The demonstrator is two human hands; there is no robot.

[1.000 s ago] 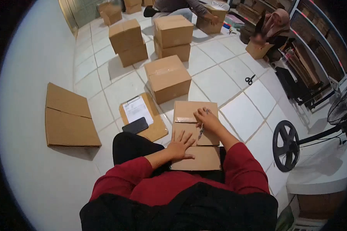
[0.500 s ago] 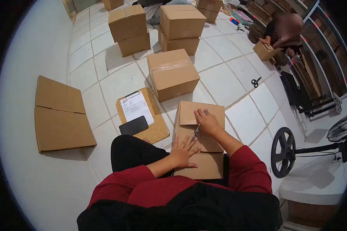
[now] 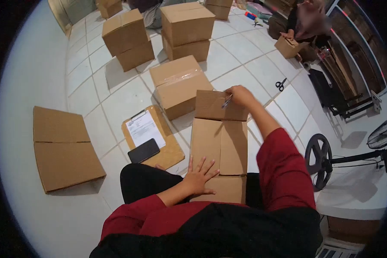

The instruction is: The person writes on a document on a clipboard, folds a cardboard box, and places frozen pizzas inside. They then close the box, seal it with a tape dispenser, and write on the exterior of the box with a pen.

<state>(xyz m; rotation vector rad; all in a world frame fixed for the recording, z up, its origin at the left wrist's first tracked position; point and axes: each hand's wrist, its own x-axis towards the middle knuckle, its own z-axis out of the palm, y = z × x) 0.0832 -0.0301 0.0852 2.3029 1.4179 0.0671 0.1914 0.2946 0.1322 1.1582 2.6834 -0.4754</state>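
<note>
In front of me stands a cardboard box (image 3: 207, 142), its far end flap raised and its long flaps folded flat. My left hand (image 3: 197, 178) lies on its near part, fingers spread. At the far side my right hand (image 3: 240, 95) is closed around a pen (image 3: 226, 102), with its fingers at the top edge of the raised flap (image 3: 215, 109). To the left, a clipboard (image 3: 173, 148) carries a printed sheet (image 3: 146, 130) and a black phone (image 3: 143, 150). A taped box (image 3: 182, 84) sits just beyond.
Stacked boxes (image 3: 187, 26) and more cartons (image 3: 127, 36) stand farther back. A flattened carton (image 3: 66, 159) leans at the left wall. Scissors (image 3: 281, 84) lie on the tiles. On the right are a fan (image 3: 318, 162) and a person (image 3: 307, 26) with a small box (image 3: 288, 46).
My right hand has moved away from me with the pen, and the far flap now stands up instead of lying down. My left hand stays on the box.
</note>
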